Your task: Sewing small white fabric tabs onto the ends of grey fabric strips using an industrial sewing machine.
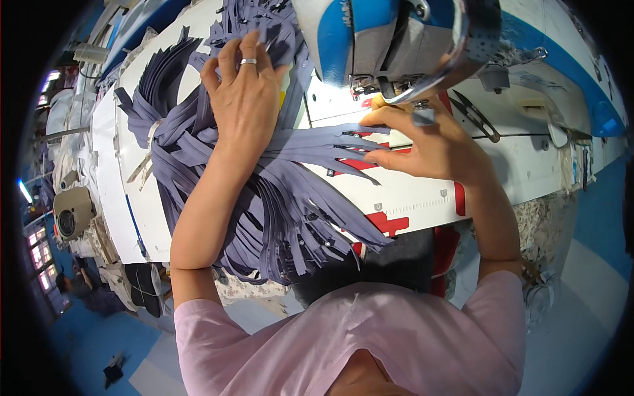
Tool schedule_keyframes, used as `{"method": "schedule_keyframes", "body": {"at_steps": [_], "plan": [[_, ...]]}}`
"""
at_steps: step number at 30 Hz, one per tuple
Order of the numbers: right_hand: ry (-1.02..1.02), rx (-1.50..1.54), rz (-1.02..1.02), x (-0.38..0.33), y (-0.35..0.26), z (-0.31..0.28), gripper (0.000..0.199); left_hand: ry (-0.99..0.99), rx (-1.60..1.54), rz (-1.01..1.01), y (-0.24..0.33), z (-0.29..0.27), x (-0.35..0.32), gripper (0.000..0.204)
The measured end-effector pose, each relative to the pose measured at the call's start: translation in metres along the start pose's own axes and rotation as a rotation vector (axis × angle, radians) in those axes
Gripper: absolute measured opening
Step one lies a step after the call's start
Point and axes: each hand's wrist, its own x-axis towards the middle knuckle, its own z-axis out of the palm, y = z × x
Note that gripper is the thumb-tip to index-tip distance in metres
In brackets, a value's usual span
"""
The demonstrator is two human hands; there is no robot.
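1. Evidently the step in hand is feeding one grey zipper strip (330, 135) under the sewing machine head (389, 39); next, it likely needs steady guiding toward the needle.
2. Right hand (422, 142): grip narrow, pinching that strip just below the presser foot.
3. Left hand (246, 99): fingers spread flat, pressing the zipper pile (277, 218) on the white desk (515, 165).
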Motion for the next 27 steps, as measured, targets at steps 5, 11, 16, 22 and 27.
{"method": "schedule_keyframes", "body": {"at_steps": [5, 11, 16, 22, 27], "plan": [[0.029, -0.145, -0.044, -0.001, 0.0, 0.009, 0.013, 0.269, -0.354, 0.235, 0.0, -0.015, 0.005, 0.024], [0.025, -0.373, -0.142, 0.002, 0.007, 0.016, 0.009, 0.014, -0.959, 0.327, 0.026, -0.03, -0.006, 0.017], [-0.101, -0.268, -0.034, 0.002, 0.005, 0.006, 0.007, -0.33, -1.201, 0.084, 0.021, -0.023, -0.006, 0.013], [-0.053, 0.213, 0.486, 0.005, -0.001, 0.011, 0.017, -0.545, -1.223, -0.122, 0.016, -0.036, -0.001, 0.015], [0.127, 0.277, 0.31, 0.006, -0.003, 0.014, 0.025, -0.569, -1.19, -0.128, 0.012, -0.034, 0.002, 0.016]]}}
